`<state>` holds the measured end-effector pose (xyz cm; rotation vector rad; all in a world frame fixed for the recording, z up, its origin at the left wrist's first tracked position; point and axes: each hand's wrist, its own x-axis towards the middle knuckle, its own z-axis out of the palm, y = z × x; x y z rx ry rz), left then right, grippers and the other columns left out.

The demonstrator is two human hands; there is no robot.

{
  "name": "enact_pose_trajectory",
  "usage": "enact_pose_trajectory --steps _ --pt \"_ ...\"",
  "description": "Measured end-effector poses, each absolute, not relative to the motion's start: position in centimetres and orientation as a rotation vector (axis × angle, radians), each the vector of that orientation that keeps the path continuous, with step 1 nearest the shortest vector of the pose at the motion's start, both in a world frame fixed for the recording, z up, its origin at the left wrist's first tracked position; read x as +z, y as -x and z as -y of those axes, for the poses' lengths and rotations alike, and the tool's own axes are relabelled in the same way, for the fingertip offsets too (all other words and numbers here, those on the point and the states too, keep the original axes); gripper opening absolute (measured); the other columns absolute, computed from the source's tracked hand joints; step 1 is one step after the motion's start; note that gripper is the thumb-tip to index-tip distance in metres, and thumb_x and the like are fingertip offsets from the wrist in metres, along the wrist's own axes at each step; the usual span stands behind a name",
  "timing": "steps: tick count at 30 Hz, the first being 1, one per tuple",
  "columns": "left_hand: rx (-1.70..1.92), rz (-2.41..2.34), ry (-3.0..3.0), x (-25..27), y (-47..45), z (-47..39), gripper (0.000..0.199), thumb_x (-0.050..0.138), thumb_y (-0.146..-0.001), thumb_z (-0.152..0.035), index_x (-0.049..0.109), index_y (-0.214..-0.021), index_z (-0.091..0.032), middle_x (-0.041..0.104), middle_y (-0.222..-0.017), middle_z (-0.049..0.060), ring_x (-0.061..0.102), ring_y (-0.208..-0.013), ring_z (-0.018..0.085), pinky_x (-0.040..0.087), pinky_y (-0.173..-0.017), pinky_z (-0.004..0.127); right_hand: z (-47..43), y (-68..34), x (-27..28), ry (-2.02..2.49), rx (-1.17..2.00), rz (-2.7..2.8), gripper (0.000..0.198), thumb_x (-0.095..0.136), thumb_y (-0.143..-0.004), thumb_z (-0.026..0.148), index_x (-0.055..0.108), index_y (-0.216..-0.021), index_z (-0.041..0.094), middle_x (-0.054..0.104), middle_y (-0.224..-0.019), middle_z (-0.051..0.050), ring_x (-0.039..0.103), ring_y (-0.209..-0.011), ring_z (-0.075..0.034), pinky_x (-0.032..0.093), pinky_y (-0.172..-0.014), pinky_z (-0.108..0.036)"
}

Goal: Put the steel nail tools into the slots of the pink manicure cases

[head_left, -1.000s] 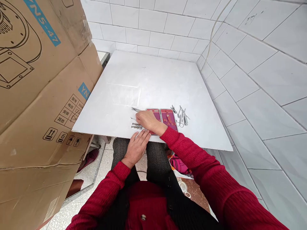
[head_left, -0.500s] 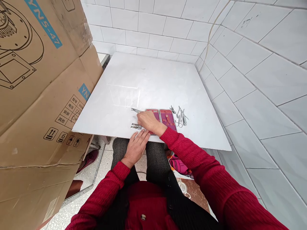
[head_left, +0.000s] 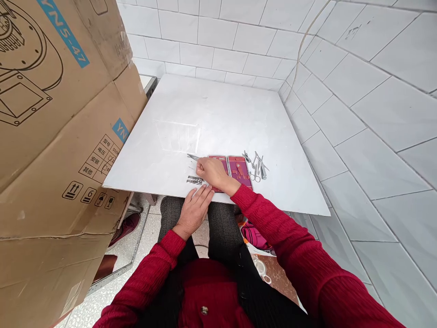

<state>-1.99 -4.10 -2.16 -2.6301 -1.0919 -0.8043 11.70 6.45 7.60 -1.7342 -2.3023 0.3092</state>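
A manicure case with a red and purple lining lies unfolded at the white table's near edge. Over its left half is my right hand, curled closed, and whatever the fingers may hold is hidden. My left hand rests with its fingers stretched out over the table edge, fingertips by the case's near left corner. Just left of the right hand lie a slim metal tool and small black-and-silver pieces. Small scissors and several other metal grooming tools sit right of the case.
Large cardboard boxes stand close along the left side of the white tabletop. Tiled walls enclose the back and right. A pink cloth item and a brown surface are below the table on the right.
My right hand and wrist have shifted very slightly to the right over the case. The left hand stays in place, and the tools lie as before.
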Motion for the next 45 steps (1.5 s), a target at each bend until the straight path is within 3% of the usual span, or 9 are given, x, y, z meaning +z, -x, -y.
enact_pose_trajectory --steps 5,7,10,13,19,26,37,45 --pt "-0.796 1.105 2.65 -2.2 2.0 4.1 0.05 0.048 -0.101 -0.014 0.05 -0.152 -0.014 0.053 -0.156 0.013 0.045 -0.149 0.024 0.032 -0.123 0.044 -7.1 -13.2 5.6 1.538 0.865 1.82 0.008 0.058 -0.077 0.012 0.058 -0.074 0.019 0.067 -0.069 0.001 0.062 -0.062 -0.014 0.044 -0.062 -0.024" --pt "-0.8 1.106 2.651 -2.2 2.0 4.1 0.051 0.048 -0.101 -0.013 0.049 -0.152 -0.013 0.053 -0.156 0.013 0.045 -0.149 0.024 0.032 -0.123 0.044 -7.2 -13.8 5.1 1.459 1.108 1.602 0.006 0.057 -0.073 0.015 0.055 -0.076 0.02 0.06 -0.06 0.006 0.056 -0.05 -0.011 0.041 -0.054 -0.022" --pt "-0.808 1.106 2.645 -2.1 2.0 4.1 0.05 0.048 -0.101 -0.013 0.05 -0.151 -0.013 0.054 -0.156 0.013 0.045 -0.149 0.024 0.032 -0.123 0.045 -7.3 -14.5 5.0 1.373 1.28 1.414 0.019 0.058 -0.069 0.019 0.056 -0.088 0.02 0.058 -0.058 0.009 0.051 -0.045 -0.009 0.037 -0.046 -0.02" --pt "-0.798 1.11 2.651 -2.0 2.0 4.1 0.051 0.047 -0.101 -0.013 0.049 -0.152 -0.013 0.054 -0.156 0.013 0.045 -0.149 0.024 0.032 -0.123 0.045 -7.3 -14.8 5.2 1.331 1.285 1.37 0.031 0.059 -0.068 0.023 0.057 -0.099 0.02 0.062 -0.063 0.009 0.053 -0.048 -0.009 0.037 -0.044 -0.019" --pt "-0.783 1.127 2.666 -2.1 1.9 4.1 0.054 0.048 -0.1 -0.013 0.047 -0.154 -0.015 0.053 -0.157 0.013 0.043 -0.15 0.024 0.032 -0.124 0.045 -7.4 -15.1 5.1 1.267 1.271 1.385 0.037 0.064 -0.07 0.028 0.058 -0.105 0.019 0.061 -0.063 0.008 0.052 -0.049 -0.01 0.038 -0.045 -0.02" --pt "-0.804 1.132 2.659 -2.2 1.9 4.1 0.052 0.046 -0.1 -0.011 0.049 -0.152 -0.015 0.053 -0.156 0.013 0.044 -0.15 0.024 0.032 -0.123 0.045 -7.5 -17.6 5.2 1.272 1.125 1.361 0.053 0.063 -0.07 0.028 0.058 -0.122 0.018 0.063 -0.069 0.007 0.056 -0.053 -0.011 0.045 -0.051 -0.023" --pt "-0.826 1.121 2.659 -2.2 1.9 4.0 0.054 0.047 -0.101 -0.012 0.046 -0.155 -0.015 0.053 -0.156 0.013 0.044 -0.15 0.024 0.033 -0.123 0.045 -8.1 -19.7 4.2 1.493 0.789 1.464 0.045 0.056 -0.076 0.024 0.065 -0.12 0.016 0.065 -0.069 0.006 0.062 -0.062 -0.015 0.051 -0.068 -0.029" --pt "-0.819 1.13 2.664 -2.2 1.9 4.0 0.057 0.046 -0.1 -0.011 0.044 -0.156 -0.016 0.053 -0.156 0.013 0.044 -0.15 0.024 0.032 -0.123 0.046 -8.7 -19.4 3.6 1.494 0.796 1.478 0.046 0.054 -0.08 0.026 0.063 -0.124 0.017 0.063 -0.063 0.007 0.062 -0.061 -0.016 0.051 -0.066 -0.028"
